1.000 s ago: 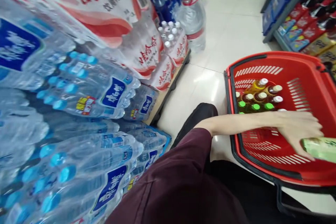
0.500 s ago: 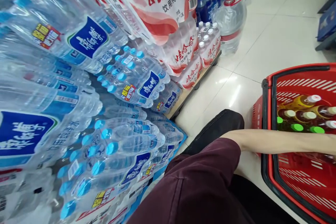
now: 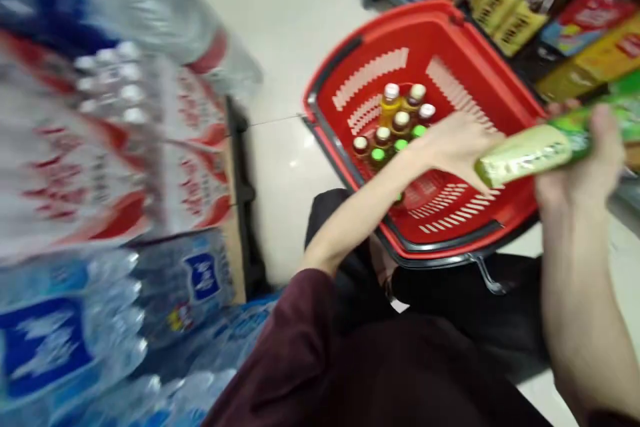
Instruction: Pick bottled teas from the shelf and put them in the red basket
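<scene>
My right hand (image 3: pixel 583 160) is wrapped round a green-labelled drink bottle (image 3: pixel 530 153), held slanting over the right side of a red shopping basket (image 3: pixel 430 27). My left hand (image 3: pixel 463 147) reaches across the basket to the bottle's near end. Its thumb and fingers are apart on either side of that end; whether they touch it is blurred. Several bottles stand upright inside the basket, among them a green-capped bottle (image 3: pixel 379 155) and a white-capped bottle (image 3: pixel 391 97).
Wrapped packs of water bottles (image 3: pixel 45 340) are stacked on the left, with red-and-white packs (image 3: pixel 190 180) behind them on a low pallet (image 3: pixel 234 240). A large water jug (image 3: pixel 200 33) stands beyond. Shelved drinks (image 3: pixel 510 13) line the upper right. Pale floor tiles (image 3: pixel 280 167) lie between.
My view has swung right from the water packs to the basket and shelf. My right hand has come into view with the green-labelled bottle. My left hand has come into view near its end.
</scene>
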`<state>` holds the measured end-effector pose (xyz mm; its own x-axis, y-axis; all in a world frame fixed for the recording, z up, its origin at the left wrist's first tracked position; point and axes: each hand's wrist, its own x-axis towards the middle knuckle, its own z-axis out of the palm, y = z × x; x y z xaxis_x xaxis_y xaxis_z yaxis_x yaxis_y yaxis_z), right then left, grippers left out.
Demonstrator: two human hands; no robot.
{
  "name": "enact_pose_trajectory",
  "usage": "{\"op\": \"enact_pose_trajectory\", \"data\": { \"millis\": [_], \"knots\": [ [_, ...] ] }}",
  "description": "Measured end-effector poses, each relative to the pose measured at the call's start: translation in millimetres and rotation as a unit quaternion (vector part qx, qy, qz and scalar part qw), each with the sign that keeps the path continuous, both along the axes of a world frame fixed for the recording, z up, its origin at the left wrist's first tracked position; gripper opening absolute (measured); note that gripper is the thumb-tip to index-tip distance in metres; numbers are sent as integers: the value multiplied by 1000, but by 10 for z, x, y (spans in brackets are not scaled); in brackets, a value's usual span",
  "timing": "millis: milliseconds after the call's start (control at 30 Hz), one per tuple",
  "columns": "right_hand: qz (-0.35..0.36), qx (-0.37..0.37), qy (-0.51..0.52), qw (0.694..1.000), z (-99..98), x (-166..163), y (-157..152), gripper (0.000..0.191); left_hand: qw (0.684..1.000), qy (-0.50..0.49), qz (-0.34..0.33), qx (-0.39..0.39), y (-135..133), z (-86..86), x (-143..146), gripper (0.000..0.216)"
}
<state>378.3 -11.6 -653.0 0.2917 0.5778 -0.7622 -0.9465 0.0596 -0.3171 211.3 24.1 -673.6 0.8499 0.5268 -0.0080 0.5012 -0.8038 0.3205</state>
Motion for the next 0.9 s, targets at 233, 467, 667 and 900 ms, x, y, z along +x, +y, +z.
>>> {"op": "enact_pose_trajectory", "data": {
  "millis": [233,467,667,900],
  "knots": [
    [206,102,-280,932,-491,294,242,27,997,-65,-24,44,18,-375,109,42],
    [212,75,-260,939,-530,308,326,34,998,-46,-22,36,92,-333,72,45],
    [191,3,-244,951,-572,261,352,27,999,13,-38,3,92,-345,71,51],
    [138,5,-347,928,-656,233,245,40,997,17,-75,-24,231,-539,31,38]
  ]
}}
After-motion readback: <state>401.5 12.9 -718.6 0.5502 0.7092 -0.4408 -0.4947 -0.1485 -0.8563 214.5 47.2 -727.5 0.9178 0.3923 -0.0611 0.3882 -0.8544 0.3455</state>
